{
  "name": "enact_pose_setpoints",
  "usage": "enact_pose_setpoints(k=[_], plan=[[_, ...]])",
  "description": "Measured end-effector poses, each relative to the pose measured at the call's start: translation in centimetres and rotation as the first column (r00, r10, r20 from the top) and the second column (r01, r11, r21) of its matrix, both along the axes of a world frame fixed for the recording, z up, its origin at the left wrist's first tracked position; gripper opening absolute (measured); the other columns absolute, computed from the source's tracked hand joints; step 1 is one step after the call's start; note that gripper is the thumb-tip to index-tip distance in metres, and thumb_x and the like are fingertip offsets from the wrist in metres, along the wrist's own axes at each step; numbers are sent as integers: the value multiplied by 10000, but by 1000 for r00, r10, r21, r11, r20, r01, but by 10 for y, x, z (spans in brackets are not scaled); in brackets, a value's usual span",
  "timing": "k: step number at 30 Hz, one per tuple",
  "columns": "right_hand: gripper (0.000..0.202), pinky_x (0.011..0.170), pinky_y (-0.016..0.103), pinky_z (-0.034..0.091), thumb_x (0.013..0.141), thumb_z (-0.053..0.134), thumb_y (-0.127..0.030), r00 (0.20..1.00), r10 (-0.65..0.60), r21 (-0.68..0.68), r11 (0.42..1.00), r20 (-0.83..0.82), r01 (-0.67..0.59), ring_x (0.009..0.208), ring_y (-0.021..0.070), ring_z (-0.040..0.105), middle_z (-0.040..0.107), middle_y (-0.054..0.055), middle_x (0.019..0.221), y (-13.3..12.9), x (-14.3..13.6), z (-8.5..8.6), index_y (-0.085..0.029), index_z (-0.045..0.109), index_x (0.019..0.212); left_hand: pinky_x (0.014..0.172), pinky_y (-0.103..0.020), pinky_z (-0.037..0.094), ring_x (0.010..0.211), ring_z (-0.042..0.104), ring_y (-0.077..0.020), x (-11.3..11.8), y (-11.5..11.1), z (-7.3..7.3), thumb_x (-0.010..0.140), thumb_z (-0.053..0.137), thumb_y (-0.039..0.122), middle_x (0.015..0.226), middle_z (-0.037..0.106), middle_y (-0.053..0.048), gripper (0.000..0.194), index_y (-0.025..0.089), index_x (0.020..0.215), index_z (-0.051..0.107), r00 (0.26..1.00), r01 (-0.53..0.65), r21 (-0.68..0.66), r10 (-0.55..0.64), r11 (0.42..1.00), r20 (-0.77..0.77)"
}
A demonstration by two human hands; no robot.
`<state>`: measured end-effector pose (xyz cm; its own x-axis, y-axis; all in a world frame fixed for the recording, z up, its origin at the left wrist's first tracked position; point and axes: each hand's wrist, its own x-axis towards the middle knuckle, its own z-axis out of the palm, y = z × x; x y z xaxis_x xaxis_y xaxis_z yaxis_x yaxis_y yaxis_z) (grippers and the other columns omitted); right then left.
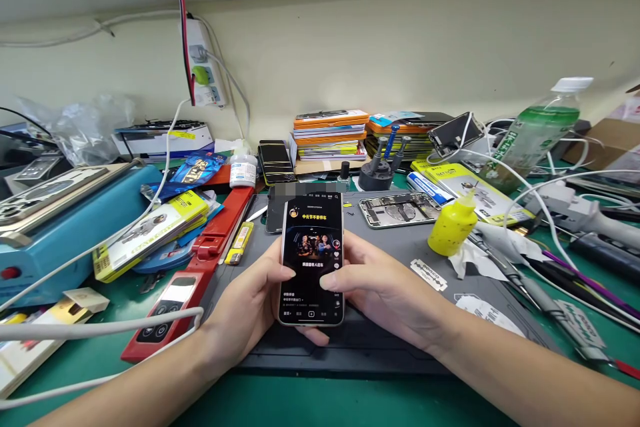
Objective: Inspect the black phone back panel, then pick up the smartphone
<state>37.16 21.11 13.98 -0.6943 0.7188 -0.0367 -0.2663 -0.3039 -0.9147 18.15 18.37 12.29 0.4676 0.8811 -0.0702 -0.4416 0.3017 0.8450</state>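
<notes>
Upright between both hands is a smartphone (311,280) with its screen lit, showing a dark video page with a small picture and yellow and white lettering. My left hand (257,293) wraps its left edge, thumb over the lower screen. My right hand (367,283) grips the right edge, with its thumb lying on the glass. Some fingertips show below the phone's bottom edge; the other fingers are hidden behind it. Beyond it, a dark phone screen (274,210) lies partly covered on the grey work mat (390,353).
An opened phone body (400,209), a yellow squeeze bottle (453,223) and a razor blade (429,275) lie to the right. A red tool (200,260) and a blue machine (65,227) stand left. White cables (100,332) cross the left foreground. A green-labelled bottle (537,133) leans at right.
</notes>
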Motion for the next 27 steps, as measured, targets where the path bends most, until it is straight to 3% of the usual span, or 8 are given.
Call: enact_pose_setpoints(k=[17,27], plan=[[403,743,301,460,781,660,-113,1000,-1,-15,1000,-2,1,942,200,598,656,46,1049,0,0,-1,-200,584,1168,628,-475,653,959,687,-278,1,1,-2,823,514,220,1195,659,-69,444,265,1262,566,999,-20,-44,21,999,25],[414,737,306,462,772,660,-114,1000,17,-2,1000,-15,-17,933,208,612,654,50,1072,0,0,1,-216,567,1162,629,-452,653,924,702,-274,1,0,-1,825,500,214,1151,688,-70,408,242,1218,605,1000,3,-28,-2,1000,28]])
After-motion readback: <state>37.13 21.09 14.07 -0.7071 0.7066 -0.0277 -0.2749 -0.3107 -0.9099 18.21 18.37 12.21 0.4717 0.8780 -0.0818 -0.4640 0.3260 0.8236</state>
